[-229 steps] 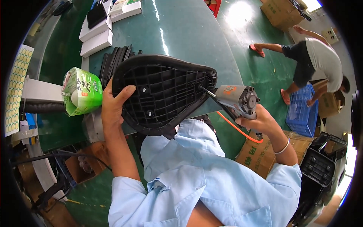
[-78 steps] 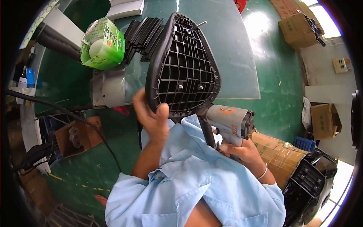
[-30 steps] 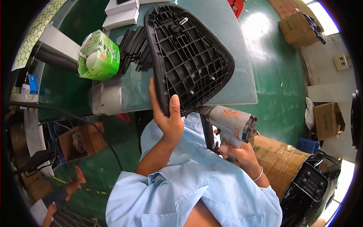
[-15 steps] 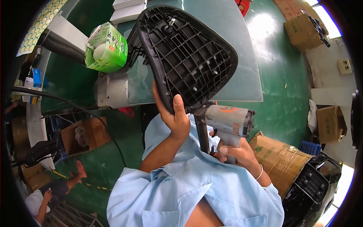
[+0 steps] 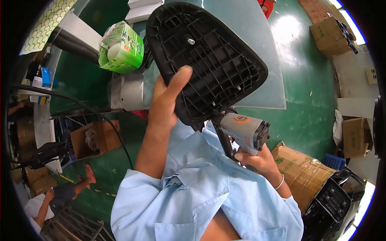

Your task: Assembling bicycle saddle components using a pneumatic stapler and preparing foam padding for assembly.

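A black seat (image 5: 209,60) is held up over the table edge, its ribbed plastic underside facing me. Short metal studs stick out of it, and dark covering wraps its rim. My left hand (image 5: 165,96) grips the left edge, with the thumb over the ribs and the fingers hidden behind. My right hand (image 5: 261,160) is closed around the handle of a grey staple gun (image 5: 243,124) with an orange mark. The gun's nose meets the lower rim of the seat, though the exact contact point is hidden.
The glass-topped table (image 5: 257,52) carries a green plastic packet (image 5: 124,48) and white boxes (image 5: 142,10). A black hose (image 5: 76,100) hangs on the left above an open carton (image 5: 94,138). Right of me lie a large carton (image 5: 301,172) and black plastic parts (image 5: 331,197). Another person (image 5: 48,201) is at lower left.
My left hand has shifted up the seat's left edge, its thumb now reaching over the ribs. The seat has tilted and turned a little. The staple gun stays at the lower rim.
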{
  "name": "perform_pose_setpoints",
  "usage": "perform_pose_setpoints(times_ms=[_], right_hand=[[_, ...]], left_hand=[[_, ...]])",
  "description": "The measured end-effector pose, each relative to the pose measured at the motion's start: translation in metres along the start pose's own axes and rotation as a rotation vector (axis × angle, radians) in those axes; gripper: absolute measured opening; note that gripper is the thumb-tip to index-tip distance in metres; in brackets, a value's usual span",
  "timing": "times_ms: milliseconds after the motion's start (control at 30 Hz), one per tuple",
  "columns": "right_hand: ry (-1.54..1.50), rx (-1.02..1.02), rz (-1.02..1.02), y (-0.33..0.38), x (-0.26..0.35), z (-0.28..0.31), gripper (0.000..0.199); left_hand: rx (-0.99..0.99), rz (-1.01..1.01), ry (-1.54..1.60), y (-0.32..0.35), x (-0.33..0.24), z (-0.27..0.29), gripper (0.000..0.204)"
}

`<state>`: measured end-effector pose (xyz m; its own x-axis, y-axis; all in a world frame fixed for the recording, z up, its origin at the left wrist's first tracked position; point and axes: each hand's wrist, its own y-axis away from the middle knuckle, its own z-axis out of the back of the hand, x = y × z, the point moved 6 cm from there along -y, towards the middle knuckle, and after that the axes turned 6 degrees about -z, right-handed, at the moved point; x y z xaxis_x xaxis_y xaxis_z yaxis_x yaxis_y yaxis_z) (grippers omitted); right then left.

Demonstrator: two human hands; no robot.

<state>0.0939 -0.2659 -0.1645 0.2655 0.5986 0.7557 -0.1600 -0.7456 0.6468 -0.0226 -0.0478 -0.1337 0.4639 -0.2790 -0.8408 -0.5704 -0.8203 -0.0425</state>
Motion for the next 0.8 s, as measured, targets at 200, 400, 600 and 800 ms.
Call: perform_pose_setpoints(times_ms=[200, 400, 600, 800], right_hand=[[0.133, -0.169, 0.237, 0.008, -0.002, 0.020, 0.037], [-0.095, -0.213, 0.131, 0.006, 0.002, 0.033, 0.046], [-0.093, -0.165, 0.141, -0.003, 0.008, 0.025, 0.039], [-0.067, -0.115, 0.111, -0.010, 0.011, 0.018, 0.036]], left_hand=[[-0.286, -0.083, 0.228, -0.028, 0.028, 0.005, 0.045], [-0.411, -0.161, 0.151, -0.026, 0.063, 0.013, 0.044], [-0.423, -0.117, 0.180, -0.020, 0.063, 0.015, 0.039], [-0.427, -0.214, 0.150, -0.016, 0.065, 0.014, 0.050]])
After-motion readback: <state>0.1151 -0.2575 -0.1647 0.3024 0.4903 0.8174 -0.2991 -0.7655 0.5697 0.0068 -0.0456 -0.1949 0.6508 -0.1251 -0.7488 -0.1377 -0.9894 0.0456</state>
